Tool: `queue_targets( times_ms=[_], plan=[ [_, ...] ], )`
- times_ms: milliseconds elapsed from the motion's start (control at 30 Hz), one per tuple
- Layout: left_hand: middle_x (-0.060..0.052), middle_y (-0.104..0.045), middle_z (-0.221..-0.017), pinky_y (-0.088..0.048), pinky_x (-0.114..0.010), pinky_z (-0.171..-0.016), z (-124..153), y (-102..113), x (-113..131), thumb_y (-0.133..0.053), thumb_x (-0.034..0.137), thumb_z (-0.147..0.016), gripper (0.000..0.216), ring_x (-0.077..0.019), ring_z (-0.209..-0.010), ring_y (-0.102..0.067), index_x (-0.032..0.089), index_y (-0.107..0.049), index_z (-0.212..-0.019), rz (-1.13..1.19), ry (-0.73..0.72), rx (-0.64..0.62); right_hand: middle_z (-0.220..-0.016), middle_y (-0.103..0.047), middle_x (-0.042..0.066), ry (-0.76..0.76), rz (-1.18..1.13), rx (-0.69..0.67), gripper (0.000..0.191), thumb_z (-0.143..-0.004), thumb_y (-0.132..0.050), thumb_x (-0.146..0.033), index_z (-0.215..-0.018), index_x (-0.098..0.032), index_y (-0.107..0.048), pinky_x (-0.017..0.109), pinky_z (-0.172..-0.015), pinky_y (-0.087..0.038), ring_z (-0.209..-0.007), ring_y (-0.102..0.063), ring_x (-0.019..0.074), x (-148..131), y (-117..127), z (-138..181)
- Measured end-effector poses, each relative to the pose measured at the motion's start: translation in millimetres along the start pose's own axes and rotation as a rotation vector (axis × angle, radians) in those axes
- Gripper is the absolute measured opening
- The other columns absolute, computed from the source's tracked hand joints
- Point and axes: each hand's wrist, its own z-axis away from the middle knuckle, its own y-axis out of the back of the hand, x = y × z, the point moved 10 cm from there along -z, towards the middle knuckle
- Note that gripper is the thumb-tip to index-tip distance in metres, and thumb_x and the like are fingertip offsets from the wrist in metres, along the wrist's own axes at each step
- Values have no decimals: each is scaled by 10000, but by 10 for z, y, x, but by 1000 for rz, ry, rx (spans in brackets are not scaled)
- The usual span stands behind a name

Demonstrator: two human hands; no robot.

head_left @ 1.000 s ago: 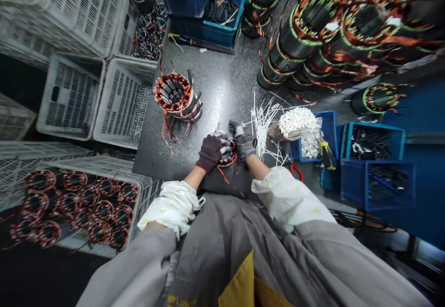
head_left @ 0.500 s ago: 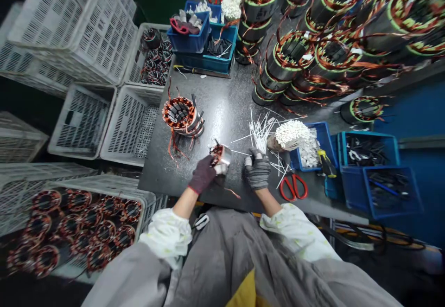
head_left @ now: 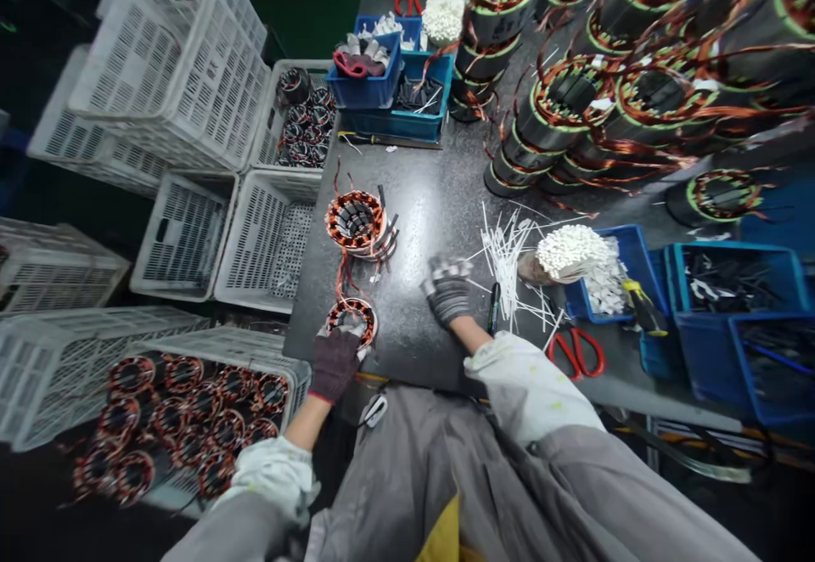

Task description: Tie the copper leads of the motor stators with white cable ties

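Note:
In a dark glove, my left hand (head_left: 336,360) grips a copper-wound motor stator (head_left: 368,324) near the table's front edge, its ring facing up. Some of the stator is covered by my fingers. Just behind it stands another stator (head_left: 357,221) with loose copper leads and black sleeves. My right hand (head_left: 447,290), in a striped grey glove, hovers over or rests on the table with nothing in it; its fingers are stretched out and smeared by motion. To the right of that hand lie a dark marker pen (head_left: 493,307) and a heap of thin white sticks (head_left: 504,261).
Tall stacks of large stators (head_left: 519,150) fill the back right. Red-handled scissors (head_left: 578,353), a bundle of white sticks (head_left: 573,250) and blue bins (head_left: 732,261) are on the right. Plastic crates (head_left: 261,244) stand left, one full of stators (head_left: 191,426).
My left hand has carried the stator leftward and set it upright near the standing one. My right hand has moved left, away from the white sticks. The camera view has shifted.

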Motion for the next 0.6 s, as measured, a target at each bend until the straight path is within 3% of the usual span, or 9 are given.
queue_targets(
  times_ms=[33, 67, 200, 267, 300, 367, 500, 533, 600],
  plan=[
    [-125, -743, -1274, -370, -573, -1144, -2, -15, -11, -612, 374, -934, 384, -356, -1294, -607, 277, -706, -1294, -5, -8, 3, -1593, -491, 230, -80, 22, 70, 541, -1023, -431, -252, -1539, -107, -506, 707, -1229, -146, -1499, -374, 372, 91, 126, -67],
    [-128, -743, -1275, -355, -580, -1160, -7, -28, -14, -604, 377, -944, 396, -356, -1301, -606, 274, -698, -1315, -2, -10, 7, -1582, -506, 225, -63, 28, 85, 530, -1022, -419, -229, -1529, -113, -520, 685, -1229, -173, -1486, -392, 363, 38, 172, -118],
    [-138, -748, -1256, -364, -593, -1150, -46, -66, 8, -611, 386, -950, 416, -365, -1297, -612, 271, -691, -1341, 10, 23, 27, -1533, -577, 168, 501, -60, -206, 446, -1022, -455, -228, -1424, -177, -642, 538, -1225, -305, -1417, -483, 299, -1021, -243, -57],
    [-144, -742, -1271, -386, -595, -1130, -61, -73, 5, -628, 387, -943, 416, -375, -1287, -618, 268, -699, -1335, 10, 49, 24, -1558, -556, 160, 595, -72, -279, 445, -1031, -463, -256, -1436, -181, -630, 544, -1245, -281, -1448, -458, 298, -1299, -428, -35],
    [-146, -738, -1281, -390, -602, -1127, -64, -72, -1, -636, 386, -941, 415, -380, -1282, -621, 265, -703, -1333, 9, 58, 20, -1578, -535, 165, 579, -59, -275, 460, -1032, -473, -280, -1457, -170, -609, 557, -1257, -255, -1474, -430, 308, -1294, -464, -80],
    [-145, -741, -1278, -380, -618, -1136, -64, -58, 1, -650, 380, -939, 411, -383, -1267, -630, 264, -708, -1329, 2, 52, 7, -1602, -503, 179, 429, 0, -215, 503, -1029, -489, -322, -1492, -143, -567, 588, -1264, -216, -1501, -392, 336, -975, -402, -243],
    [-122, -755, -1244, -338, -601, -1176, -75, -22, 220, -693, 359, -927, 429, -348, -1249, -639, 284, -693, -1349, -7, -77, -20, -1618, -456, 232, -174, 171, 59, 538, -1026, -436, -287, -1505, -56, -518, 666, -1223, -204, -1486, -378, 395, 401, 271, -368],
    [-121, -755, -1241, -335, -595, -1176, -97, -13, 331, -695, 352, -929, 432, -343, -1253, -634, 279, -688, -1354, 5, -115, -19, -1617, -452, 237, -229, 201, 128, 530, -1023, -430, -270, -1489, -41, -530, 655, -1217, -212, -1484, -371, 399, 610, 468, -315],
    [-131, -758, -1213, -361, -598, -1139, -194, 0, 613, -677, 329, -945, 392, -346, -1224, -636, 245, -701, -1327, 50, -178, -13, -1602, -484, 211, -196, 227, 233, 482, -1018, -444, -271, -1425, -69, -602, 602, -1210, -253, -1464, -388, 378, 752, 770, -189]
  ],
)
